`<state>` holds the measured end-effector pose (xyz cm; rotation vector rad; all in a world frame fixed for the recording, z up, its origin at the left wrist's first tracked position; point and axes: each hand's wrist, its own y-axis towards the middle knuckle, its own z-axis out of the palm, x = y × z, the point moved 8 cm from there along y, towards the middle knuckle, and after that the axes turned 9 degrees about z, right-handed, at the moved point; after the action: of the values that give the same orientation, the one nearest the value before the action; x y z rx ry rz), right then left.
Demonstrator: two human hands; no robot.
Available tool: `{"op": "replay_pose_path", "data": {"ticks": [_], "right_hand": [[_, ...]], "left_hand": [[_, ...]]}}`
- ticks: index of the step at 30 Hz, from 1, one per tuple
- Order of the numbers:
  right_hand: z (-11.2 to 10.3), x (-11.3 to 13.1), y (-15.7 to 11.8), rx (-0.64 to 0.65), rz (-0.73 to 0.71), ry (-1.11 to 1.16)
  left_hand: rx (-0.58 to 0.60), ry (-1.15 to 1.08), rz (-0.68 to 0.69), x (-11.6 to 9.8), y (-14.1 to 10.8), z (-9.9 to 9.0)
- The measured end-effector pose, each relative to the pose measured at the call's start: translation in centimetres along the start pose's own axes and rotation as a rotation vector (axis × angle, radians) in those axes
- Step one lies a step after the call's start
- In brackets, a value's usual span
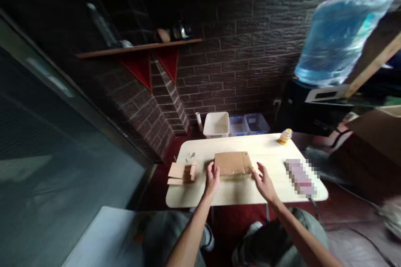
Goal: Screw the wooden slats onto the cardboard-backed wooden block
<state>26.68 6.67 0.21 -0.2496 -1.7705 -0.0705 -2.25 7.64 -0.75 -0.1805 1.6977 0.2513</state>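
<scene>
A flat brown cardboard box (pixel 233 162) lies near the middle of the pale table, with shiny tape along its front edge. At its left front corner is my left hand (pixel 212 180), thumb by the box and fingers spread along the side. My right hand (pixel 264 182) is at the right front corner, its thumb close to the box and its other fingers apart from it. Whether either hand presses on the cardboard I cannot tell. Left of the box, several light wooden pieces (pixel 180 171) rest at the table's edge.
Small metal-looking bits (pixel 191 155) lie behind the wooden pieces on the table (pixel 225 195). A yellow-and-clear bottle (pixel 285 136) stands at the back right, and a blurred-out flat object (pixel 300 177) lies at right. Plastic bins (pixel 216 124) sit beyond the table by the brick wall.
</scene>
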Motion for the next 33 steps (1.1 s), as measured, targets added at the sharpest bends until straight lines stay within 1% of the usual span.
{"op": "replay_pose_path", "data": {"ticks": [3, 6, 10, 14, 17, 19, 20, 23, 25, 27, 29, 33], "right_hand": [[1.5, -0.4, 0.5, 0.055, -0.007, 0.055], [2.9, -0.7, 1.0, 0.107, 0.032, 0.13], [4.4, -0.2, 0.7, 0.151, 0.089, 0.213], [4.6, 1.8, -0.6, 0.127, 0.065, 0.319], [3.6, 3.3, -1.7, 0.056, 0.074, 0.349], [2.6, 4.1, -2.4, -0.003, 0.099, 0.33], [2.2, 4.5, -2.8, -0.02, 0.112, 0.323], [1.5, 5.4, -3.8, 0.021, 0.158, 0.364], [1.1, 5.9, -4.6, 0.039, 0.175, 0.405], [0.4, 6.7, -5.5, 0.017, 0.156, 0.411], [-0.4, 7.7, -6.5, -0.025, 0.107, 0.387], [-1.5, 9.8, -8.4, -0.086, 0.025, 0.333]], "left_hand": [[-0.066, 0.022, -0.098, 0.6, 0.4, -0.2], [-0.106, 0.026, -0.162, 0.9, 0.7, -0.3], [-0.138, 0.027, -0.226, 1.1, 0.4, -0.7], [-0.163, 0.0, -0.25, 1.0, -0.5, -1.1], [-0.173, -0.046, -0.251, 0.1, -1.3, -1.4], [-0.18, -0.14, -0.22, -1.3, -1.9, -1.5], [-0.176, -0.207, -0.186, -2.3, -2.1, -1.5], [-0.072, -0.35, -0.038, -6.4, -2.8, -0.9], [-0.03, -0.401, 0.04, -8.9, -3.4, -0.7], [-0.002, -0.416, 0.069, -10.7, -4.1, -0.5], [0.021, -0.412, 0.088, -12.2, -4.9, -0.4], [0.04, -0.408, 0.146, -15.0, -6.5, -1.0]]}}
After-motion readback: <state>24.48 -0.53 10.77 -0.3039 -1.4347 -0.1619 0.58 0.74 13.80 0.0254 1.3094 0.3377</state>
